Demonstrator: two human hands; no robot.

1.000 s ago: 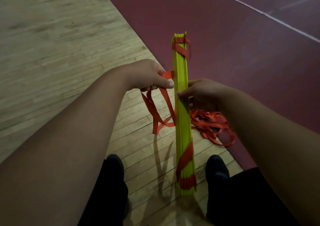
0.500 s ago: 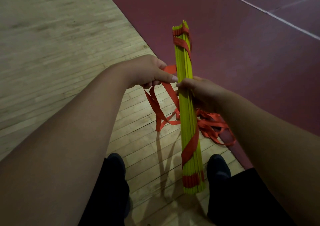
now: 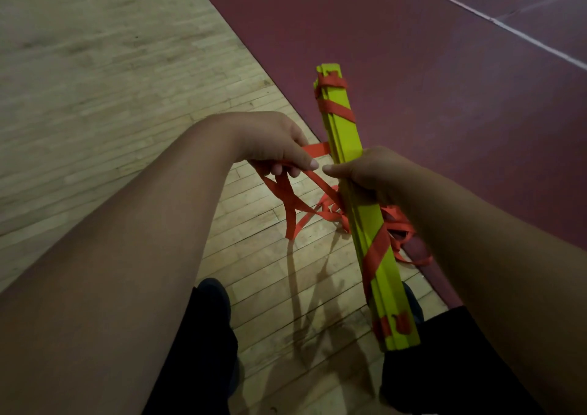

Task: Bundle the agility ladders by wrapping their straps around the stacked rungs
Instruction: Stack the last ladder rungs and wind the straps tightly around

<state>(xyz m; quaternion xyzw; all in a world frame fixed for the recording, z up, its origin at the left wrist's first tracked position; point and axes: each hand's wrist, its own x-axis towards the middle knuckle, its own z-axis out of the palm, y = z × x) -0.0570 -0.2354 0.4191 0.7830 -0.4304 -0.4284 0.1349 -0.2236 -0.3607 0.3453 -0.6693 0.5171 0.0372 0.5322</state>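
A stack of yellow-green ladder rungs [image 3: 344, 132] is held above the floor, long axis pointing away from me. Orange strap wraps cross it near the far end and near the close end. My right hand [image 3: 371, 173] grips the stack at its middle. My left hand [image 3: 273, 141] pinches a length of the orange strap [image 3: 317, 149] just left of the stack, pulled taut to the rungs. More loose strap [image 3: 298, 211] hangs in loops below both hands and trails onto the floor.
I stand on a pale wooden gym floor [image 3: 111, 81]; a dark red court area [image 3: 428, 65] with a white line [image 3: 521, 35] lies to the right. My two dark shoes [image 3: 211, 300] are below the bundle.
The stack has turned about its long axis, so a broad flat face now shows instead of the thin edges, and it has tilted slightly. Both hands keep their grips.
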